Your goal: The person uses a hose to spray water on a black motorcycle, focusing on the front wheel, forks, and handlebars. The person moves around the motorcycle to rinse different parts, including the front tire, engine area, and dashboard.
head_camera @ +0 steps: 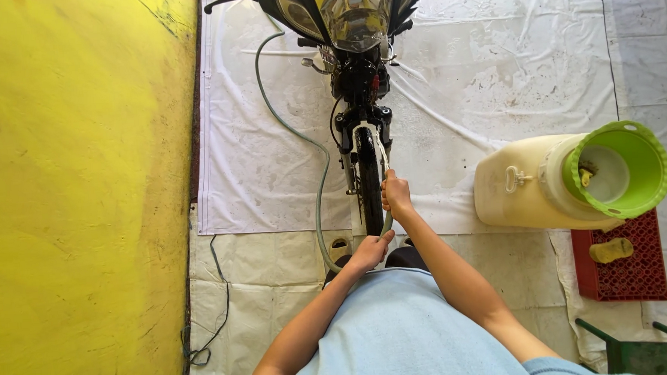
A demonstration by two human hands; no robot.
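Note:
A black motorcycle [356,29] stands facing me, its front wheel [369,186] just ahead of my body. A pale green hose [289,126] curves from beside the bike down to my hands. My right hand [396,194] is closed on the hose end beside the front tyre, and water streams onto the wheel. Lower down, my left hand [370,251] grips the same hose.
A yellow wall [79,198] runs along the left. White sheets [493,75] cover the floor. To the right lies a cream jug [517,183] with a green basin [636,170] at its mouth, on a red crate [629,272]. A thin cable [219,305] trails by the wall.

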